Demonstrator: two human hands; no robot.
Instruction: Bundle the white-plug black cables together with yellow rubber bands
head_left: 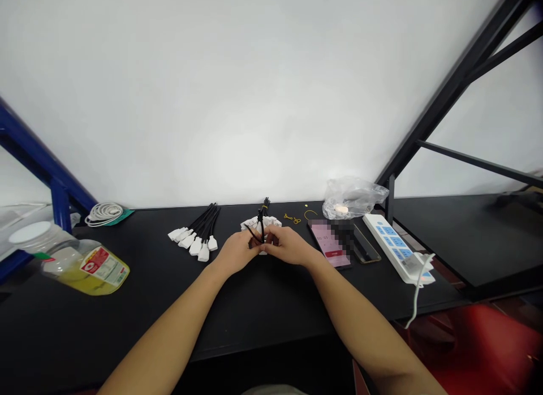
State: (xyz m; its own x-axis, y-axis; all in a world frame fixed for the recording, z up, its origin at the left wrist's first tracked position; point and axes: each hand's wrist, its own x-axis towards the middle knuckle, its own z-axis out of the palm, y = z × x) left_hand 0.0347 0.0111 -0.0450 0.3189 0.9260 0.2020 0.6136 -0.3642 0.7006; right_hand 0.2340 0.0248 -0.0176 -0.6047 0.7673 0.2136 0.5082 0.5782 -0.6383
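While the left hand (235, 253) and right hand (285, 245) meet above the black bench top (271, 310), they pinch tight on a bunch of black cables (262, 225), white plugs (259, 222) fanned just behind; a second laid-out bunch (195, 239) rests well left, apart.

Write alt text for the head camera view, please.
The left hand and right hand hold a bundle of black cables with white plugs above a black table. More such cables lie to the left; a phone and power strip lie to the right.
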